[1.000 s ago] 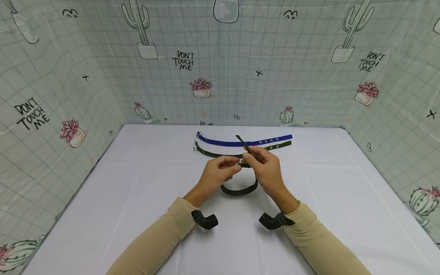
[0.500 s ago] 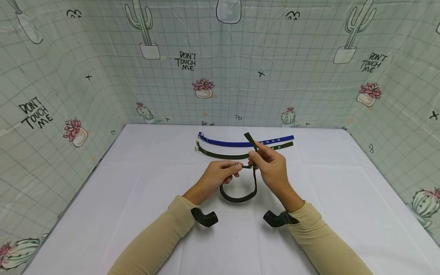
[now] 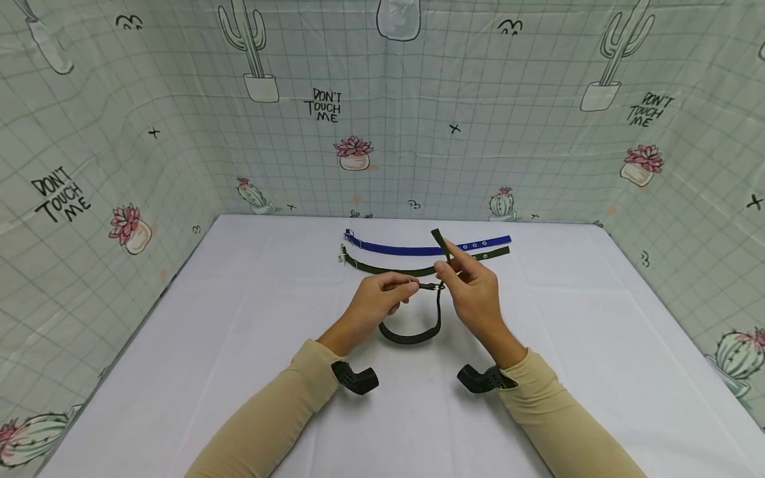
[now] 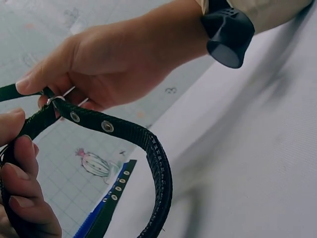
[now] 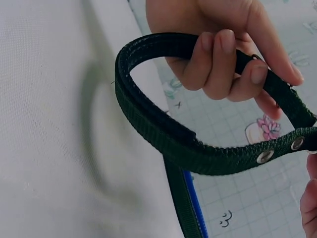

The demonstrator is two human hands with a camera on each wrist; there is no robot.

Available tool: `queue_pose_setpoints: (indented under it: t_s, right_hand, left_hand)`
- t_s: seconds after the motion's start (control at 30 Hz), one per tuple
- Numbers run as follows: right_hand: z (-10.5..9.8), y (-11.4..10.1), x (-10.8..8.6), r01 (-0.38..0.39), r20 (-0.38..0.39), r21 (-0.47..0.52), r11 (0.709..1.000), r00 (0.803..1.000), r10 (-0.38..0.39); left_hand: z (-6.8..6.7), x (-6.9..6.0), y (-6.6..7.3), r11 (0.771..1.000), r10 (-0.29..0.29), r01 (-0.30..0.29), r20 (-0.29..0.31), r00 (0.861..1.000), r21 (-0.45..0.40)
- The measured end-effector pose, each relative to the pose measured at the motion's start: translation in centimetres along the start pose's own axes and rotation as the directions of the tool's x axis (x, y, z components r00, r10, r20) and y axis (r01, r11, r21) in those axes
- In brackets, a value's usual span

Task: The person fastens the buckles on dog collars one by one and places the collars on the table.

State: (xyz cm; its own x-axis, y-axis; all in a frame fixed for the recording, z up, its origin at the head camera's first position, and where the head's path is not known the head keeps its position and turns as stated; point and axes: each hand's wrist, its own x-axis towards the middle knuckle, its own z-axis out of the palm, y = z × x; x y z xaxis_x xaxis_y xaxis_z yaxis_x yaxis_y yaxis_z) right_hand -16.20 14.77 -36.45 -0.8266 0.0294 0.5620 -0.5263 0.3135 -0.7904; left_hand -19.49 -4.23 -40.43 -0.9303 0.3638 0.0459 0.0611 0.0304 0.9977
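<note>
A dark green collar (image 3: pixel 411 339) with metal eyelets hangs in a loop above the table, held between both hands. My left hand (image 3: pixel 378 300) pinches the strap close to its metal buckle (image 4: pixel 55 99); in the right wrist view its fingers (image 5: pixel 218 64) curl round the band. My right hand (image 3: pixel 476 292) pinches the tail end (image 3: pixel 440 240), which sticks up past the fingertips. The left wrist view shows the strap passing through the buckle, with eyelets on the loop's side. A padded dark lining shows inside the loop.
Behind the hands, a blue collar (image 3: pixel 400 250) and another green collar (image 3: pixel 388 271) lie stretched side by side on the white tabletop (image 3: pixel 209 332). Both have buckles at the left and eyelets at the right. A patterned cloth (image 3: pixel 394 99) surrounds the table at the back and sides.
My right hand has shifted right with the strap's tail, opening a gap from the left hand. More of the tail stands up above the fingers. The two collars on the table lie as before.
</note>
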Motion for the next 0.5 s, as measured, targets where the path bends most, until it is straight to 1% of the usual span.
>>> queue_pose_setpoints:
  t_s: [0.1, 0.2, 0.37, 0.5]
  right_hand:
    - [0.0, 0.2, 0.0, 0.012, -0.006, 0.033, 0.999, 1.0, -0.011]
    - [0.0, 0.3, 0.0, 0.038, -0.012, 0.042, 0.998, 0.999, -0.038]
    - [0.1, 0.3, 0.0, 0.078, -0.023, -0.011, 0.997, 0.997, -0.078]
    - [0.0, -0.1, 0.0, 0.115, 0.002, -0.043, 0.992, 0.993, -0.115]
  left_hand:
    - [0.0, -0.1, 0.1, 1.0, -0.007, 0.007, -0.014, 1.0, 0.008]
    - [0.0, -0.1, 0.3, 1.0, -0.01, 0.011, -0.029, 1.0, 0.016]
    - [-0.2, 0.0, 0.6, 0.998, 0.0, 0.002, -0.042, 0.999, 0.055]
    - [-0.7, 0.0, 1.1, 0.995, 0.029, -0.026, -0.031, 0.999, 0.093]
